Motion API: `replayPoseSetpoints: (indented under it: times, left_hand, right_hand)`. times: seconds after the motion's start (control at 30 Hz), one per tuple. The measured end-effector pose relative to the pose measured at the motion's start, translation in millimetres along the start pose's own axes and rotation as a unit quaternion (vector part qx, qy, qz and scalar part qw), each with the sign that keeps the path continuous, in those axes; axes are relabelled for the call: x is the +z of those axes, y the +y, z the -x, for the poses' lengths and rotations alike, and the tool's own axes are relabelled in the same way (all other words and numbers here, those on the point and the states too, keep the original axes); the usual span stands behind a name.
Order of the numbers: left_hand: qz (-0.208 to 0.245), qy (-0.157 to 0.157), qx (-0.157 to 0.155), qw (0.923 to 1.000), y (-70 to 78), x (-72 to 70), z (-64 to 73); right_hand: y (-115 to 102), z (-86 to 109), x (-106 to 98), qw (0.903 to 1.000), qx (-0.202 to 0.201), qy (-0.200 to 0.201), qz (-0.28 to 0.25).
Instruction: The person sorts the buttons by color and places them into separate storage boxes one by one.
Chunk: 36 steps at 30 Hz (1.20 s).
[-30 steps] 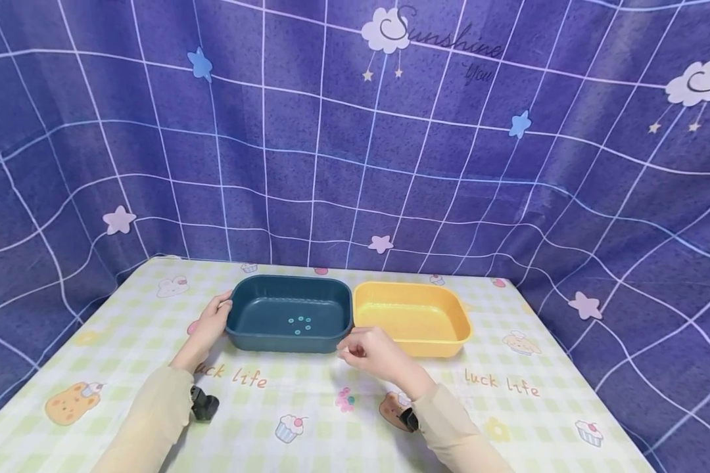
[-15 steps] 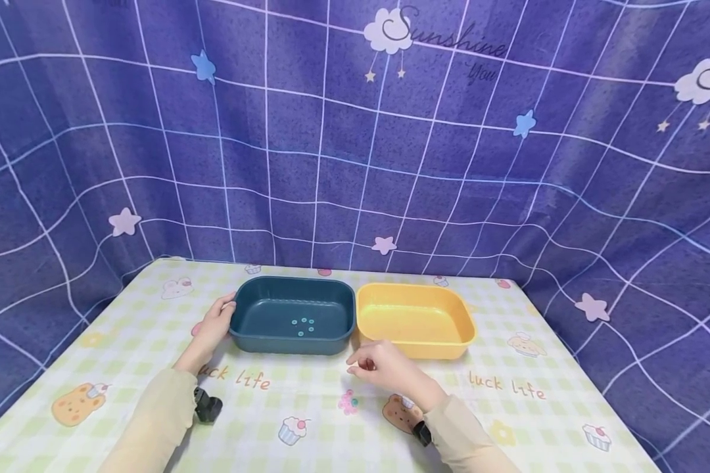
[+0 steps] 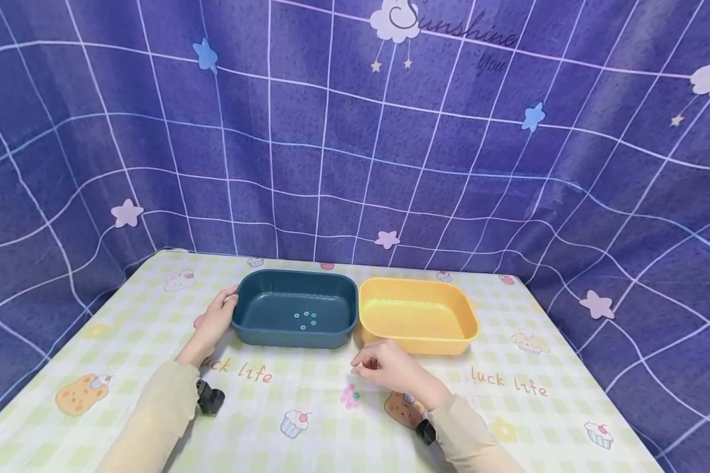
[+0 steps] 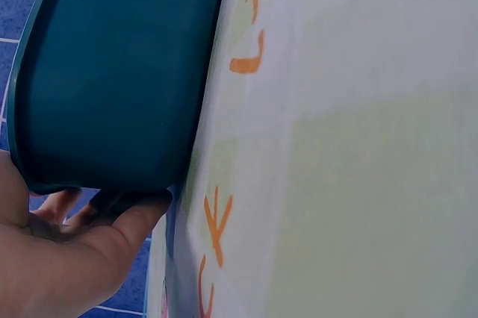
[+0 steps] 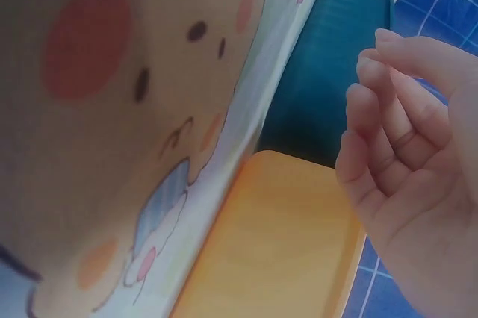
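Against the left end of the dark teal bin (image 3: 296,337) lies my left hand (image 3: 213,322), its thumb by the rim and its fingers along the end wall. Several small light-teal rings (image 3: 306,314) lie on the bin's floor. My right hand (image 3: 390,368) hovers over the cloth, just before the near side of the yellow bin (image 3: 417,346). In the right wrist view its fingers (image 5: 364,109) are loosely bent, thumb tip close to the index fingertip, and nothing shows between them. Below that hand, a small cluster of pink and teal pieces (image 3: 350,396) lies on the cloth.
Both bins stand side by side towards the back of the table, which has a green-checked printed cloth (image 3: 242,433). A blue-purple grid curtain (image 3: 307,131) hangs behind and at the sides. Black wrist cameras (image 3: 211,398) sit at the sleeves.
My right hand has moved back from the teal bin's near right corner, towards me and slightly right. The left hand stays at its bin. The head view has shifted slightly.
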<state>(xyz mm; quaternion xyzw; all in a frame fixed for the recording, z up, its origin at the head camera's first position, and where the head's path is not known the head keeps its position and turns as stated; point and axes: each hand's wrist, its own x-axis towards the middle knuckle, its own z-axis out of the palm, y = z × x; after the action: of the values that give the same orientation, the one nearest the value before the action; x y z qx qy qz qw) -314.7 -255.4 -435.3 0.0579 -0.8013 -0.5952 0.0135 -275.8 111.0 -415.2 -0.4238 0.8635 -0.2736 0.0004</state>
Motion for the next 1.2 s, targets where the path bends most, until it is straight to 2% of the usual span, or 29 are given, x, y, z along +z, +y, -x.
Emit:
replayPoseSetpoints:
  times: [0.33,0.63,1.2]
  left_hand:
    - [0.002,0.0,0.001,1.0,1.6,-0.9,-0.4]
    - [-0.009,0.007,-0.002,0.9999,4.5,0.7,1.6]
    - [-0.001,0.008,-0.004,1.0,4.2,0.6,0.8]
  right_hand:
    - [3.6,2.9,-0.4,0.9994,-0.011,-0.03,-0.013]
    - [3.8,6.1,-0.5,0.9956,0.027,-0.073,-0.053]
    - [4.6,8.2,1.2,0.9872,0.049,-0.142,-0.052]
